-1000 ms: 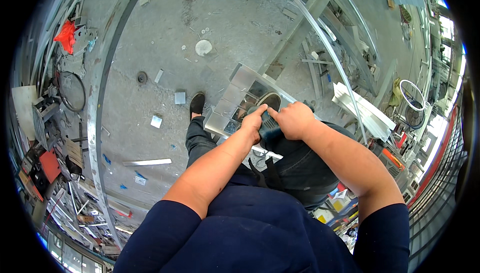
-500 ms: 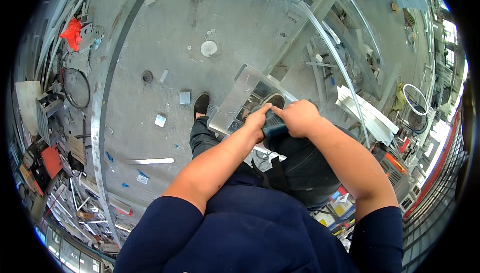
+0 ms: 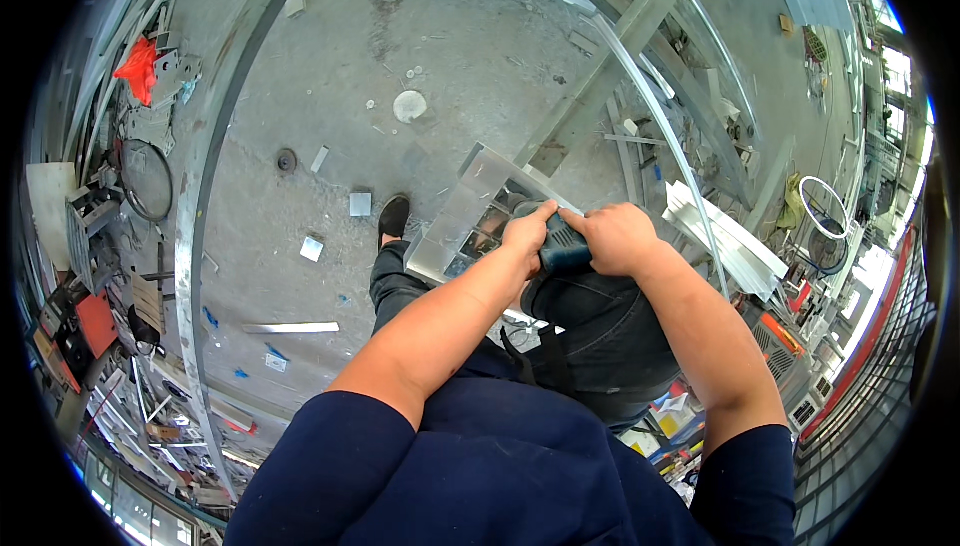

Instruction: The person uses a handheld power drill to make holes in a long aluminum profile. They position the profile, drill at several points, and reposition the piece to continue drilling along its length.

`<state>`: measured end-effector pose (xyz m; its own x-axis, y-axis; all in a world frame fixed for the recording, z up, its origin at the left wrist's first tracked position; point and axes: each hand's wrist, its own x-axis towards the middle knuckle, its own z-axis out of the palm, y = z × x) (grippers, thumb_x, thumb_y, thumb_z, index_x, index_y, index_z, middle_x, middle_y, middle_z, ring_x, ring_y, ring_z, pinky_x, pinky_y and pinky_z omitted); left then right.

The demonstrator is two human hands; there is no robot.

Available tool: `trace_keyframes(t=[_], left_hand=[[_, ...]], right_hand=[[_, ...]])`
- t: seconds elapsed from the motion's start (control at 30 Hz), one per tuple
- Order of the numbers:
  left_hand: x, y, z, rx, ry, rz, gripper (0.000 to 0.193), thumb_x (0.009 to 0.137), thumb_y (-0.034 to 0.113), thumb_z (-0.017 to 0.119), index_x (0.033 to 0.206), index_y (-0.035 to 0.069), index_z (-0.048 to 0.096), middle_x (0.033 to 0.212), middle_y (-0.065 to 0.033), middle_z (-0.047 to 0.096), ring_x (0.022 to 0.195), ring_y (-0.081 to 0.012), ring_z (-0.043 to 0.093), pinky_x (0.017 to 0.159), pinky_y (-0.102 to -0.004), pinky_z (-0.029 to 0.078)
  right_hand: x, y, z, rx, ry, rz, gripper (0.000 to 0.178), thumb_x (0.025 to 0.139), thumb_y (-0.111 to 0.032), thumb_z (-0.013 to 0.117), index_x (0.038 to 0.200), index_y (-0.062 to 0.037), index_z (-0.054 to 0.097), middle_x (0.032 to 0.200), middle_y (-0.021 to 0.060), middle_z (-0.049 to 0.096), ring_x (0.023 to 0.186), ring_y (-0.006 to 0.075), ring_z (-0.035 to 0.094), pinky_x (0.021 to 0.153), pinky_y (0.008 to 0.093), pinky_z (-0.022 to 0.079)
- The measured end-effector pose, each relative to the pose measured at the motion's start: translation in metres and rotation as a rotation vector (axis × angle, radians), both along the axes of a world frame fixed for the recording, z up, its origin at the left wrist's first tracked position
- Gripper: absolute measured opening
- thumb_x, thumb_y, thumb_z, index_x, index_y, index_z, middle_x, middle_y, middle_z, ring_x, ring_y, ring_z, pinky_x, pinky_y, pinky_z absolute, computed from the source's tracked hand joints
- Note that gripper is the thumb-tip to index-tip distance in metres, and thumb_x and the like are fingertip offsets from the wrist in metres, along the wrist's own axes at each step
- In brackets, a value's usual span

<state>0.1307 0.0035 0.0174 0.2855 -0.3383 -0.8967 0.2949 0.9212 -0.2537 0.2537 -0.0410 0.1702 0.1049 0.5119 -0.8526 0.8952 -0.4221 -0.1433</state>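
shiny metal frame piece (image 3: 470,214): propped tilted against the raised knee, likely to steady it. left hand (image 3: 527,236): wrapped on the dark power tool (image 3: 562,246), bracing its nose. right hand (image 3: 620,239): closed round the tool's rear. tool tip: hidden behind the hands.

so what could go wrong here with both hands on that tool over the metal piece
Both bare hands, left hand and right hand, grip the dark power tool right at the shiny metal sheet piece; a slip could cut fingers. The piece seems to rest against the person's leg, so it may shift. Scraps on the concrete floor could trip.
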Motion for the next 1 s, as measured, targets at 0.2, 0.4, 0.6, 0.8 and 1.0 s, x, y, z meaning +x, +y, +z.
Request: trace_keyframes(t=[0.2, 0.4, 0.6, 0.8, 1.0], left_hand=[[0.009, -0.007, -0.003, 0.038, 0.051, -0.039, 0.045, 0.086, 0.034, 0.075, 0.104, -0.005, 0.06, 0.091, -0.0104, 0.059, 0.071, -0.0231, 0.064, 0.063, -0.0407, 0.056], [0.023, 0.002, 0.002, 0.039, 0.122, -0.042, 0.045, 0.085, 0.034, 0.076, 0.102, -0.004, 0.059, 0.089, -0.01, 0.058, 0.069, -0.0227, 0.063, 0.062, -0.0407, 0.055], [0.023, 0.001, -0.003, -0.002, 0.109, 0.011, 0.041, 0.085, 0.034, 0.076, 0.099, -0.002, 0.059, 0.087, -0.0086, 0.058, 0.067, -0.0229, 0.064, 0.06, -0.0405, 0.056], [0.023, 0.001, 0.001, 0.004, 0.102, 0.011, 0.037, 0.087, 0.031, 0.073, 0.1, 0.0, 0.059, 0.087, -0.0087, 0.061, 0.069, -0.0237, 0.066, 0.062, -0.0407, 0.057], [0.021, 0.003, 0.003, 0.021, 0.108, -0.051, 0.026, 0.091, 0.026, 0.068, 0.102, 0.004, 0.06, 0.09, -0.0081, 0.066, 0.073, -0.0243, 0.069, 0.067, -0.0408, 0.059]], right_hand=[[0.015, -0.005, -0.008, -0.054, 0.031, 0.033, 0.071, 0.07, -0.013, 0.066, 0.139, -0.0164, 0.051, 0.086, 0.0118, 0.07, 0.083, 0.029, 0.068, 0.07, 0.0407, 0.053], [0.032, 0.006, -0.011, -0.07, 0.064, 0.025, 0.068, 0.071, -0.014, 0.065, 0.138, -0.0163, 0.052, 0.081, 0.0109, 0.07, 0.077, 0.0304, 0.069, 0.068, 0.0413, 0.053], [0.037, 0.007, -0.014, -0.03, 0.084, 0.048, 0.066, 0.073, -0.015, 0.065, 0.137, -0.0146, 0.053, 0.081, 0.0106, 0.071, 0.077, 0.0297, 0.069, 0.068, 0.0408, 0.053], [0.034, 0.002, -0.017, -0.05, 0.079, 0.054, 0.067, 0.074, -0.016, 0.065, 0.139, -0.0144, 0.051, 0.084, 0.0101, 0.071, 0.081, 0.0289, 0.069, 0.071, 0.0401, 0.053], [0.028, 0.001, -0.014, -0.052, 0.059, 0.051, 0.07, 0.073, -0.016, 0.066, 0.141, -0.0137, 0.05, 0.087, 0.0097, 0.072, 0.083, 0.0284, 0.069, 0.073, 0.0393, 0.053]])
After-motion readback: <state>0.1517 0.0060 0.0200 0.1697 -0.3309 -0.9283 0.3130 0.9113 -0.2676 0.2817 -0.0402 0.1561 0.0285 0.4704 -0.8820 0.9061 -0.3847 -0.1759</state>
